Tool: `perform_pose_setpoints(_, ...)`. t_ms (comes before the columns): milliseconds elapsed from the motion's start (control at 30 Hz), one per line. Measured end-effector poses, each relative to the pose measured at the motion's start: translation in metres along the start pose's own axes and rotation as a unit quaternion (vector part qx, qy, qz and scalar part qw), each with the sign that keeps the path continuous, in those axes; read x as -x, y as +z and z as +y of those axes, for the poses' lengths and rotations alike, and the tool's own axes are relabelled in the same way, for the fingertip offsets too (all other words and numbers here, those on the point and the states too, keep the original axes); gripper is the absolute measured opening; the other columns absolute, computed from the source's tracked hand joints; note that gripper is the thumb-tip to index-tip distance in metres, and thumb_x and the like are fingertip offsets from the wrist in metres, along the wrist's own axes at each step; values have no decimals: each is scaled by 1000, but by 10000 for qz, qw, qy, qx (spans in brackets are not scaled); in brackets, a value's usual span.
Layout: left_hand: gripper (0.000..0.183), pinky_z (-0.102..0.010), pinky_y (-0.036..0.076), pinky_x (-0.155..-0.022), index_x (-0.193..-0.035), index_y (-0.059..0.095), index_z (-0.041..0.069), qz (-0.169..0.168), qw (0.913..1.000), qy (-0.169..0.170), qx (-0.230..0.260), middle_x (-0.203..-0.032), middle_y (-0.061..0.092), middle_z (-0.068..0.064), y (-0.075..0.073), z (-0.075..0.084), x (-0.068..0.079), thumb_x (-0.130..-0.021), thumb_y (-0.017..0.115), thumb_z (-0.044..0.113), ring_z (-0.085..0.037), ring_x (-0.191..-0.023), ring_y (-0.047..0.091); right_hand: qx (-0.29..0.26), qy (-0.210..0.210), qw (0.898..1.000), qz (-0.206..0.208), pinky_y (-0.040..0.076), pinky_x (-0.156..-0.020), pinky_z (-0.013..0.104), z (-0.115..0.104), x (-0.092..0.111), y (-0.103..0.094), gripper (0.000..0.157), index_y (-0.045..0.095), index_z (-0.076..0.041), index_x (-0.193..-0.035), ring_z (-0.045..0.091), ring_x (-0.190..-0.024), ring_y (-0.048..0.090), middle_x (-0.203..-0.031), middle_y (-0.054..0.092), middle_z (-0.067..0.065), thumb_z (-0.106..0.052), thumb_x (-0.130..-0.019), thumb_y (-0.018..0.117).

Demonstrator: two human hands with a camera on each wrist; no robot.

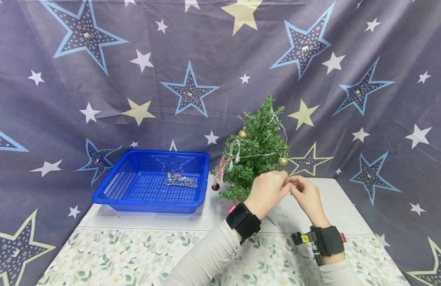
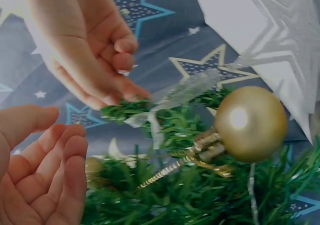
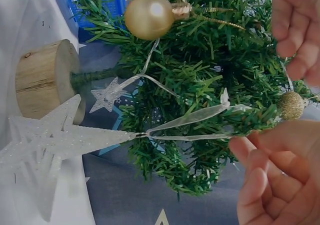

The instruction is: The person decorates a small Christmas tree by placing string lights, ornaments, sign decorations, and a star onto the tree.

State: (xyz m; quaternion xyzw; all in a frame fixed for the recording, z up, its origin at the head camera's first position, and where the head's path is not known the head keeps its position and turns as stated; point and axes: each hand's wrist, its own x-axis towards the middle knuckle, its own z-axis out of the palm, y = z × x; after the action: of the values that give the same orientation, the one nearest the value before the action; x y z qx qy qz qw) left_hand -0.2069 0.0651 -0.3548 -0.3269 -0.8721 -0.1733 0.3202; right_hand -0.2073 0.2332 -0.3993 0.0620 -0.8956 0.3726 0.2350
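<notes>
A small green artificial Christmas tree (image 1: 256,147) stands before both hands. My right hand (image 1: 307,194) is at its right side, fingertips pinching a branch tip (image 3: 255,116). A sheer white ribbon (image 3: 190,119) loops over that branch. From the ribbon hangs a glittery white star ornament (image 3: 55,140), seen large in the right wrist view. My left hand (image 1: 267,190) is close beside the right one, its fingers (image 2: 75,170) loosely bent with nothing between them. A gold ball ornament (image 2: 252,125) hangs near the hands.
At the left stands a blue plastic basket (image 1: 152,208) with a silver "Merry Christmas" ornament (image 1: 181,180) inside. A dark red ball (image 1: 215,186) hangs on the tree's left side. The tree has a wooden base (image 3: 45,80). Behind hangs a star-patterned cloth (image 1: 213,47).
</notes>
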Motion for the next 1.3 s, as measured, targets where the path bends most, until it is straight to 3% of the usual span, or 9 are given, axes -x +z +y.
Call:
perform_pose_setpoints(133, 10, -12, 36, -51, -85, 63, 23, 113, 9996, 79, 228, -72, 63, 11, -16, 2, 6, -93, 63, 29, -2, -57, 52, 134, -139, 9995, 265, 41, -55, 20, -4, 2, -1, 18, 68, -10, -109, -1, -61, 53, -94, 73, 12, -15, -95, 59)
perform_pose_setpoints(333, 11, -14, 43, -55, -87, 64, 23, 297, 9990, 51, 339, -77, 67, 11, -52, -4, 15, -92, 64, 32, -2, -61, 57, 46, -577, 9924, 1089, 40, -58, 13, -20, 3, -3, 19, 68, -10, -111, -10, -65, 49, -96, 72, 11, -12, -95, 59)
perform_pose_setpoints(467, 11, -16, 49, -61, -90, 66, 18, 382, 9979, -96, 510, -82, 70, 8, -74, -22, 23, -91, 65, 29, -4, -66, 60, -252, -988, 9831, 1523, 40, -62, 6, -44, 6, -4, 22, 69, -10, -112, -13, -69, 49, -94, 71, 10, -5, -92, 61)
perform_pose_setpoints(600, 12, -20, 54, -68, -94, 68, 12, 454, 9957, -394, 709, -87, 72, 3, -97, -54, 35, -91, 65, 24, -8, -73, 64, -650, -1699, 9700, 1614, 43, -64, 5, -76, 9, -1, 24, 70, -8, -110, -10, -71, 52, -93, 70, 9, 3, -89, 62)
perform_pose_setpoints(767, 14, -28, 56, -69, -93, 68, 11, 669, 9925, -976, 322, -86, 73, -1, -123, -111, 50, -91, 66, 25, -14, -74, 67, -905, -2463, 9592, 1057, 46, -65, 9, -112, 16, 15, 25, 69, -6, -107, 0, -70, 55, -91, 70, 7, 5, -85, 66)
perform_pose_setpoints(1000, 18, -39, 54, -68, -92, 68, 10, 575, 9818, -1800, -182, -86, 73, -6, -147, -182, 65, -90, 67, 28, -23, -76, 68, -481, -2474, 9664, -514, 52, -69, 18, -152, 29, 59, 22, 66, -10, -112, 6, -76, 60, -102, 70, 2, -14, -90, 66)
perform_pose_setpoints(1133, 18, -39, 52, -66, -92, 69, 8, 289, 9750, -2184, -289, -83, 71, -10, -145, -215, 70, -91, 67, 26, -24, -73, 66, 45, -2561, 9580, -1292, 55, -77, 21, -168, 36, 98, 23, 65, -11, -113, 10, -85, 65, -106, 70, 2, -20, -92, 64)
perform_pose_setpoints(1300, 18, -40, 51, -62, -87, 68, 6, -284, 9629, -2657, -376, -77, 70, -10, -128, -253, 78, -89, 67, 24, -24, -67, 64, 1368, -3012, 9337, -1369, 55, -75, 22, -169, 39, 154, 24, 63, -11, -111, 9, -84, 63, -98, 67, -1, -27, -92, 65)
